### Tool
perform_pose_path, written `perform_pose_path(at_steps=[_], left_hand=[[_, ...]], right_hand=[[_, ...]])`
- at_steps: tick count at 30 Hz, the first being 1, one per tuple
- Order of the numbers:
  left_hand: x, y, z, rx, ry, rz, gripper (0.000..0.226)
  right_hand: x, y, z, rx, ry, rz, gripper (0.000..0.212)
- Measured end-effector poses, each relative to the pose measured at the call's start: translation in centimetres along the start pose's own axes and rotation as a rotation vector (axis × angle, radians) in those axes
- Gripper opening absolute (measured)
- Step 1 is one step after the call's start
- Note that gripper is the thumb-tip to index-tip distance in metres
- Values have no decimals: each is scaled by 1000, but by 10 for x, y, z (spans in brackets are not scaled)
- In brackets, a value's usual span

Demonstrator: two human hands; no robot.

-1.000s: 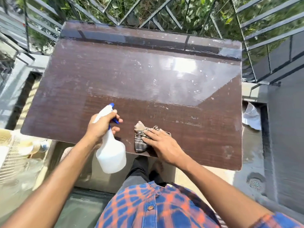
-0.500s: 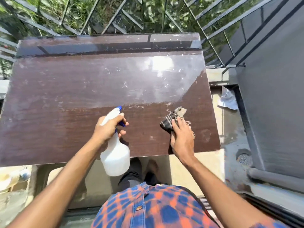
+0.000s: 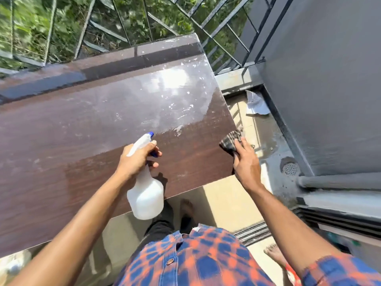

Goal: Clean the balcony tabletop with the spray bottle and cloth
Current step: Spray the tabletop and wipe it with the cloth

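Left hand (image 3: 137,159) grips the neck of a white plastic spray bottle (image 3: 146,190) with blue nozzle, over the near edge of the dark brown wood-grain tabletop (image 3: 82,129). Right hand (image 3: 246,162) holds a checked grey cloth (image 3: 229,140) against the tabletop's right edge. No readable labels.

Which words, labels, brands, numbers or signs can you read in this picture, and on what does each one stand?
None can be read.
The white spray bottle shows no label on the side in view.
The checked cloth, the brown tabletop and the checked shirt bear no lettering.
The white crumpled sheet on the floor shows nothing legible.
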State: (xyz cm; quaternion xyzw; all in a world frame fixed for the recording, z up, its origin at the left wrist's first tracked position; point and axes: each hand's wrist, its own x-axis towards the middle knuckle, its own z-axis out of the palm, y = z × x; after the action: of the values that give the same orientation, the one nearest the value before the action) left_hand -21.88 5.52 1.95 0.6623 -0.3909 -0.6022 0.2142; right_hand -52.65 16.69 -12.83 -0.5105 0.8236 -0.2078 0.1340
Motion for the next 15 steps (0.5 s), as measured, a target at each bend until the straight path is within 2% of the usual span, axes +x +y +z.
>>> perform_pose_path(at_steps=[3,6,10,15], left_hand=[[1,2,7,-3,-22,-1,27],[-1,0,7,-1,-22,-4,27],[-8,-8,-9,-29,23,-10,25],[-19,-24,-57,-86,130,-39,24]], right_hand=[[-46,-4,8,-10,28,26,48],[-78,-41,27,-13,-1,-22,53],[-93,-104,51,-42,-158,-220,63],[-90,-172,82,-9,-364,-508,62]])
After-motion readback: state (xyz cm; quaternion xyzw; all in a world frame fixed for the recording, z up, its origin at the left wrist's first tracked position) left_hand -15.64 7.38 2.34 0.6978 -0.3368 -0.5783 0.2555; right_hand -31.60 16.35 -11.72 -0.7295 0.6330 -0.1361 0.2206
